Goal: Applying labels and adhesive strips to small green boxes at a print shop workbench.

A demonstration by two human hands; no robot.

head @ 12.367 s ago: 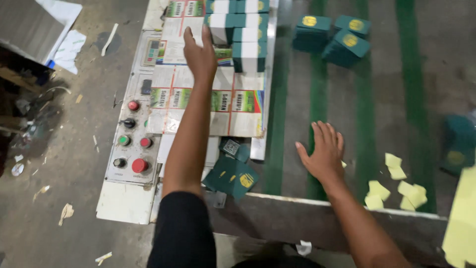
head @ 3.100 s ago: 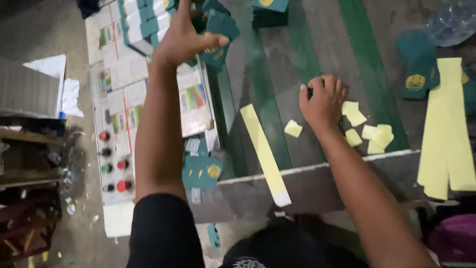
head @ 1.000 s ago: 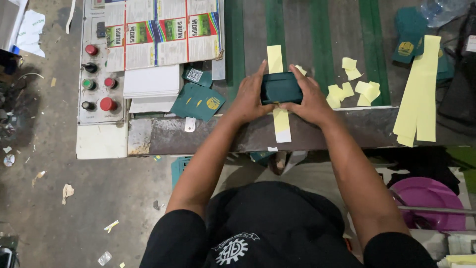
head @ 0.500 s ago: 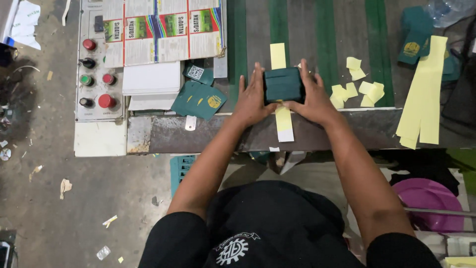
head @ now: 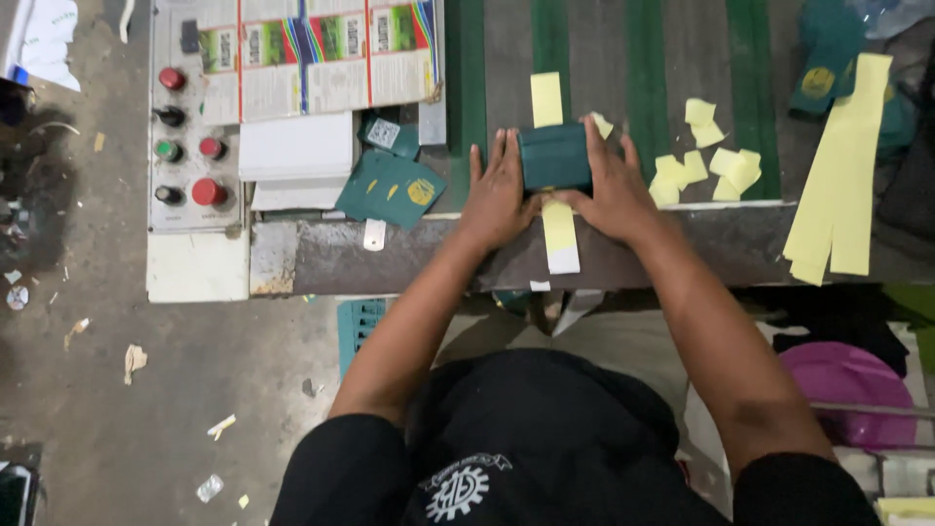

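A dark green stack of small cartons (head: 554, 156) rests on a long pale yellow paper strip (head: 559, 229) laid across the green-striped conveyor bench (head: 467, 78). My left hand (head: 499, 190) presses flat against the stack's left side. My right hand (head: 609, 185) holds its right side, with the thumb down at the strip near the bench's front edge. The strip runs out from under the stack both ways.
Small yellow paper slips (head: 711, 156) lie right of my hands, and long yellow strips (head: 842, 175) hang over the edge further right. Loose green cartons (head: 394, 185) and printed flat sheets (head: 321, 49) lie left, beside a grey button panel (head: 185, 136). A purple tub (head: 847, 380) stands below right.
Both hands have stayed clamped on the green stack over the yellow strip over the last second; the view has shifted slightly. Earlier my left hand reached far up to the carton pile.
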